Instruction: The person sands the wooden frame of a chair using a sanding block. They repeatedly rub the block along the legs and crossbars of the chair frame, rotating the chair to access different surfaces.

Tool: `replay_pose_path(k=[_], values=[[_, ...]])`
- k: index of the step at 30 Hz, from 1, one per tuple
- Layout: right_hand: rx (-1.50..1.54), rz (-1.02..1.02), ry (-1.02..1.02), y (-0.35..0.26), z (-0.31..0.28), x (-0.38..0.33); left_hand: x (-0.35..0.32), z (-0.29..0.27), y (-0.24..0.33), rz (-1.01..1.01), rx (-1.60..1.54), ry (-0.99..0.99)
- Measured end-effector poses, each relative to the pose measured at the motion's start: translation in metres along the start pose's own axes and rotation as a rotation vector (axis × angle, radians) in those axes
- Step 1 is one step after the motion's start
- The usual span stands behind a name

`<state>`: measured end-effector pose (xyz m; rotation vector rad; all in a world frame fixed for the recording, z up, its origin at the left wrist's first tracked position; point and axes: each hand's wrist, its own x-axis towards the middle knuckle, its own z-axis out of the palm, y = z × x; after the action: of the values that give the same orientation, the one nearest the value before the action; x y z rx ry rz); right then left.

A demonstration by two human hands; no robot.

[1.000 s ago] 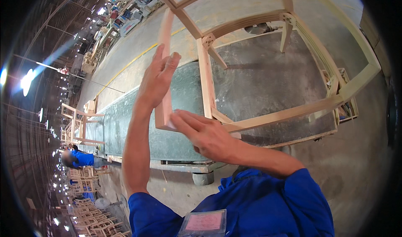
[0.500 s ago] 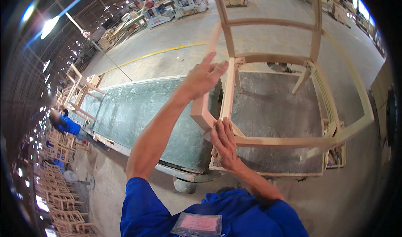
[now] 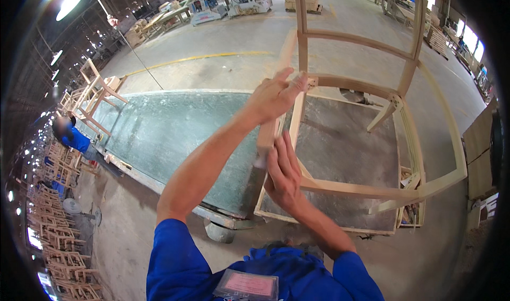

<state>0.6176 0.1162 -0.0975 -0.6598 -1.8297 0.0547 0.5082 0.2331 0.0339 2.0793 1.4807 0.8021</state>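
Head view. Workshop hall, wide concrete floor [image 3: 223,40] with a yellow line across it; machines and stacked timber at the far end, bright lamps overhead.

Desk [image 3: 175,136]: long, low, covered in a worn green sheet, carried on a wheeled base.

Chair frame [image 3: 372,184]: unfinished pale wood, standing on the right end of the desk, open rails and legs, no seat fitted.

Wooden rail [image 3: 284,78]: a loose pale strip held upright against the near left corner of the chair frame.

Left hand [image 3: 273,96]: raised, fingers extended and pressed flat along the upper part of the wooden rail; open, not wrapped round it.

Right hand [image 3: 284,176]: lower down, fingers straight and together, laid against the foot of the rail where it meets the frame; open, nothing enclosed.

Step in hand, as a judgement: the rail appears to be offered up to the frame and aligned by both palms. The next move likely calls for steady pressure and a true line along the joint.

Containers: none seen holding anything on the desk.

Other items: more bare chair frames [image 3: 58,242] stacked at the left; a co-worker in blue [image 3: 74,139] beyond the desk's far end.
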Motion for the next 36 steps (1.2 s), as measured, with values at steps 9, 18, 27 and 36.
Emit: replay_pose_path(k=[9,18,27,36], values=[[-0.039,0.001,-0.087,0.02,-0.008,-0.061,0.001,0.006,0.005,-0.039,-0.04,-0.028],[0.175,0.152,-0.148,-0.008,-0.046,-0.026,-0.072,-0.014,-0.005,0.149,-0.228,0.29],[0.956,0.525,-0.499,-0.039,-0.105,-0.009,-0.237,0.086,0.023,0.319,-0.806,0.295],[0.005,0.523,-0.687,0.027,-0.102,0.0,-0.15,0.097,-0.001,0.358,0.089,1.063]])
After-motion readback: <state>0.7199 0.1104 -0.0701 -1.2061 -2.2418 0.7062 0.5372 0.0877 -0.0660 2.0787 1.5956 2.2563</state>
